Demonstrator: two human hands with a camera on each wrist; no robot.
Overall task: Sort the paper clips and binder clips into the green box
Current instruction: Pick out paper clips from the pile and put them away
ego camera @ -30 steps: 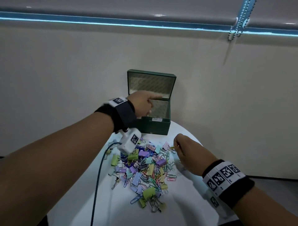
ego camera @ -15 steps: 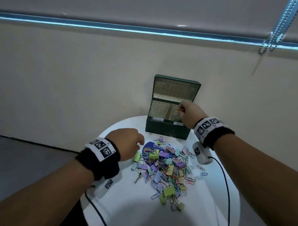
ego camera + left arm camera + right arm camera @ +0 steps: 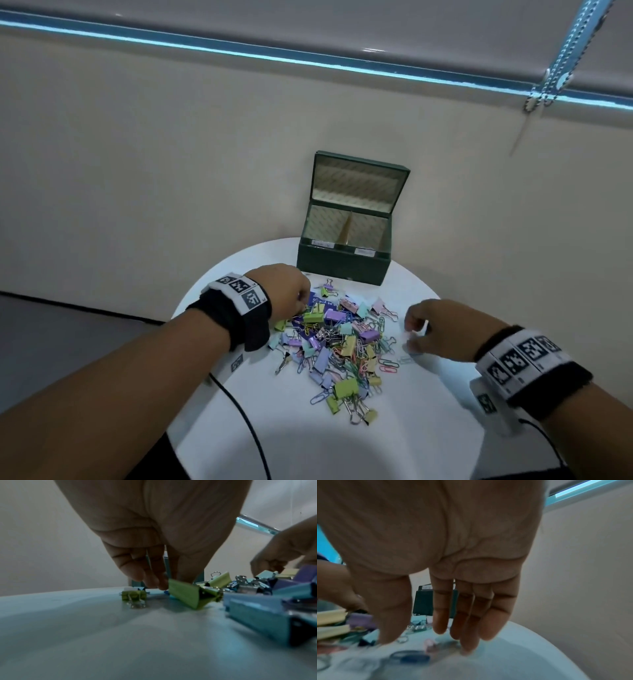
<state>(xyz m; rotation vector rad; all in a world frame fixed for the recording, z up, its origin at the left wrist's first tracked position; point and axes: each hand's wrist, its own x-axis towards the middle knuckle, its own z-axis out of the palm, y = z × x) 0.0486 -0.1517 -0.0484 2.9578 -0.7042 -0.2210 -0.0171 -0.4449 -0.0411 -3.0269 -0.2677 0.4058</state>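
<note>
The green box stands open at the far side of the round white table, with a divider between its two compartments. A heap of pastel binder clips and paper clips lies in front of it. My left hand is at the heap's far left; its thumb and fingers pinch the raised edge of a green binder clip. My right hand hovers at the heap's right edge with straight fingers and holds nothing. A pink paper clip and a blue one lie under it.
A small green binder clip lies apart on the left of the heap. A black cable runs across the table's near left. The wall is close behind the box, and a bead chain hangs at the upper right.
My right hand has come back from the box to the heap's right edge, without the clip it held. My left hand has moved further onto the heap and taken hold of a green binder clip.
</note>
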